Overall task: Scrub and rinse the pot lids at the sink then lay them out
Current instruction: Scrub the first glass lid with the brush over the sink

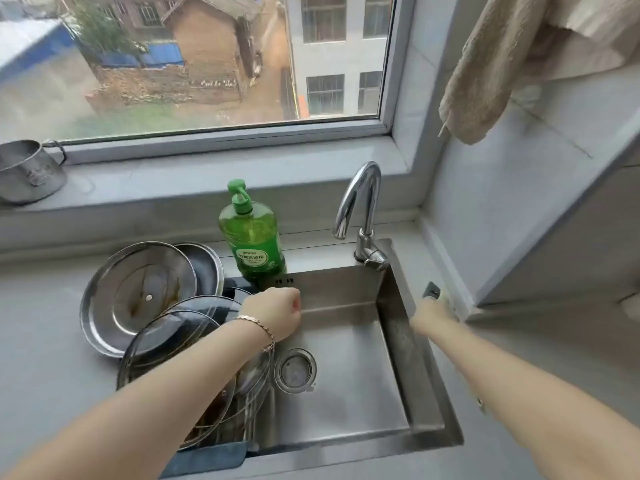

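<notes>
Reaching right of the sink (346, 393) for a dark thing (433, 291).
Grips of right hand (431, 311) and left hand (277, 313) cannot be told; lids (138, 299), left, should be taken singly.

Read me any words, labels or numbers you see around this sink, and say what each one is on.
Green soap bottle: white label with Chinese characters, too blurred to read.
Metal cup, far left: a faint marking, unreadable.
Nothing else shows any text.

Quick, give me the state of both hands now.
Left hand: fingers curled above the glass lids; grip hidden, cannot tell.
Right hand: at a small black-and-white object, blurred; cannot tell.
</notes>
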`<state>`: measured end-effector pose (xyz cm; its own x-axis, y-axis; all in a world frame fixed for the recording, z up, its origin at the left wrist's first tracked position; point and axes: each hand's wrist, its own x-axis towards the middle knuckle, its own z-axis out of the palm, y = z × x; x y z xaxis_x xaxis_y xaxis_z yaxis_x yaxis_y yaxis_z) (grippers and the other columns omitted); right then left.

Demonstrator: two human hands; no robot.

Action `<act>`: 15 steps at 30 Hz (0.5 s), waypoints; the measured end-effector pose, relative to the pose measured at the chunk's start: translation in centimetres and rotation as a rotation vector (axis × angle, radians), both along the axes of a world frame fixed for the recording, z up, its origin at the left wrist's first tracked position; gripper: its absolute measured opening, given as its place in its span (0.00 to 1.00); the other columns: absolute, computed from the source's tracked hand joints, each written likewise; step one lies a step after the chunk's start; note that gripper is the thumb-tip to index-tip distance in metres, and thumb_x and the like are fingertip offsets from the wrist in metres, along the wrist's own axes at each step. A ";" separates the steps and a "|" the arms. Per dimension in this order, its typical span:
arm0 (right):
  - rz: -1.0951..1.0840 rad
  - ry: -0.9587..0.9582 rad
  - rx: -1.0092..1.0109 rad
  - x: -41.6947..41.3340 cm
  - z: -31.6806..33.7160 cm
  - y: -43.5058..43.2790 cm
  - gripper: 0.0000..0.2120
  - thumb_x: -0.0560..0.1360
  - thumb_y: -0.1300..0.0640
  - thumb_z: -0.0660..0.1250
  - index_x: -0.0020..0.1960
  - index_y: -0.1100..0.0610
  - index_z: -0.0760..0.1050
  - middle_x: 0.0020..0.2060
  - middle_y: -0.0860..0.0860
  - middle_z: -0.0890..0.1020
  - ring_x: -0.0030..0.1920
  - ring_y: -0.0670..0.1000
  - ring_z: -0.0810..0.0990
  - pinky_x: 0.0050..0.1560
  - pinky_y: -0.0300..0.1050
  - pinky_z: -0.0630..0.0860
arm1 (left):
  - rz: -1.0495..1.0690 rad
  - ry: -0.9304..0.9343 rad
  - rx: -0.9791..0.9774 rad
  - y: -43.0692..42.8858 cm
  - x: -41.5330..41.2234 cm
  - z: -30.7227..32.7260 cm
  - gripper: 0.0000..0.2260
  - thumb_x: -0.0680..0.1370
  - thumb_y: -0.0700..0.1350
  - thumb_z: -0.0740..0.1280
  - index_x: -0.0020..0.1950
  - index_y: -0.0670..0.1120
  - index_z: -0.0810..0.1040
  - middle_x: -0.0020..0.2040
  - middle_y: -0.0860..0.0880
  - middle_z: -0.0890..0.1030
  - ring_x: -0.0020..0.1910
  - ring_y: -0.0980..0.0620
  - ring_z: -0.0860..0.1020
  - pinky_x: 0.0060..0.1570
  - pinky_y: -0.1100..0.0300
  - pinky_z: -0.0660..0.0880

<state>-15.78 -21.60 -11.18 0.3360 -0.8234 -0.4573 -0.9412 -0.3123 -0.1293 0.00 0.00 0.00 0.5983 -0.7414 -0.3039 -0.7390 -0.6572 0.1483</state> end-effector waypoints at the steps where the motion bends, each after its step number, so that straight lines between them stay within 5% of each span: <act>1: -0.078 0.063 -0.044 -0.2 -0.6 -0.3 0.24 0.78 0.59 0.58 0.72 0.64 0.58 0.71 0.60 0.62 0.70 0.59 0.62 0.67 0.49 0.65 | 0.003 0.017 0.041 0.0 0.2 0.0 0.10 0.77 0.45 0.57 0.55 0.51 0.74 0.53 0.49 0.79 0.52 0.46 0.77 0.47 0.58 0.70; 9: -0.294 -0.125 -0.096 -0.1 -3.7 -2.0 0.18 0.80 0.66 0.48 0.69 0.65 0.57 0.63 0.64 0.72 0.61 0.63 0.73 0.57 0.53 0.70 | 0.105 0.107 -0.030 -0.2 3.2 -3.7 0.10 0.77 0.43 0.58 0.54 0.51 0.76 0.51 0.52 0.80 0.50 0.50 0.77 0.49 0.58 0.75; 15: -0.141 -0.307 0.137 1.5 -1.9 -1.0 0.24 0.70 0.69 0.64 0.65 0.64 0.65 0.56 0.61 0.76 0.55 0.62 0.77 0.52 0.49 0.73 | 0.163 0.123 -0.090 0.3 4.2 -6.1 0.11 0.77 0.42 0.58 0.56 0.52 0.75 0.51 0.53 0.80 0.48 0.49 0.78 0.47 0.59 0.74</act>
<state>-14.29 -22.58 -13.10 0.3622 -0.8097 -0.4618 -0.8846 -0.1426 -0.4440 4.25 0.28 -6.13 0.6750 -0.6652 -0.3193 -0.5966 -0.7466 0.2944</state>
